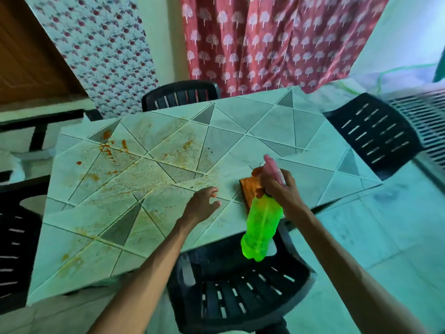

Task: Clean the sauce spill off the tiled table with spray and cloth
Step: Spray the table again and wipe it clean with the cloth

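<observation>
While the sauce spill [108,150] lies smeared over the left half of the tiled desk [277,121], with its thickest orange-red streaks towards the far left corner and paler yellowish smears running down to the near left edge, the right half of the tiles looks mostly clean.

The spray bottle [261,227], bright green and see-through, is held tilted above the near right part of the desk, its base hanging out past the near edge. Its pink spray head [272,168] points away and to the left. The right hand [281,189] grips the bottle at the neck, fingers wrapped round it just under the head.

The orange cloth [250,191] lies flat on the desk beneath that hand, close to the near edge and partly hidden by the bottle.

The left hand [202,206] is over the desk just left of the cloth, its fingers loosely curled and holding nothing. Whether it touches the tiles cannot be told.

Dark slatted plastic chairs stand around the desk: one at the near side [240,292], one at the far side [180,95], one to the right [375,133] and one to the left [14,249]. Behind hang a red curtain [265,39] printed with white trees and a white flowered curtain [101,49].
</observation>
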`<act>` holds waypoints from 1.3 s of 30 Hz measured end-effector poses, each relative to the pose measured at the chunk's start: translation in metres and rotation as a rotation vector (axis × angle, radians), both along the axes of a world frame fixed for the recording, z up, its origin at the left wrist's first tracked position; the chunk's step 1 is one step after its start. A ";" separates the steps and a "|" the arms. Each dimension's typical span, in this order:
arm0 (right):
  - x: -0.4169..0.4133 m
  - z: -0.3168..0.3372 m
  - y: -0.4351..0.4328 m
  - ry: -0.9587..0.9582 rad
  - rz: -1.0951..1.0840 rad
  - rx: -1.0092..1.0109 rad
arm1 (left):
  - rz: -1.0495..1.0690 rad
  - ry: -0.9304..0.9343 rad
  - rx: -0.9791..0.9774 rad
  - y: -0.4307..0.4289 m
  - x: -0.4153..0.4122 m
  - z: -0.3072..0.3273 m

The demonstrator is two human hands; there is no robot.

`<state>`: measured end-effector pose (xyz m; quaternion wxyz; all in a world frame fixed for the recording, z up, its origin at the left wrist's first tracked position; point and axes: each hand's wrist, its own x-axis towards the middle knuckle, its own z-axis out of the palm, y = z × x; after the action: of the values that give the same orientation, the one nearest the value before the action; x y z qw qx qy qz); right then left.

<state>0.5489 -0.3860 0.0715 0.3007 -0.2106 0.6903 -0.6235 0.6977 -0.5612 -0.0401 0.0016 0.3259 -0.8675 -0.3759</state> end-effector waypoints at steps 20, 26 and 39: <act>-0.312 -0.008 0.076 0.342 -0.056 -0.224 | -0.244 -0.242 -0.373 0.140 -0.273 -0.043; -0.346 -0.014 0.074 0.341 -0.067 -0.251 | -0.292 -0.363 -0.418 0.151 -0.293 -0.056; -0.351 -0.032 0.100 0.443 -0.061 0.062 | -0.271 -0.329 -0.406 0.154 -0.288 -0.058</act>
<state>0.1980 -0.2865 0.0398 0.1290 -0.3122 0.7643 -0.5493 0.4093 -0.4072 -0.0979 -0.1240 0.2564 -0.9492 -0.1337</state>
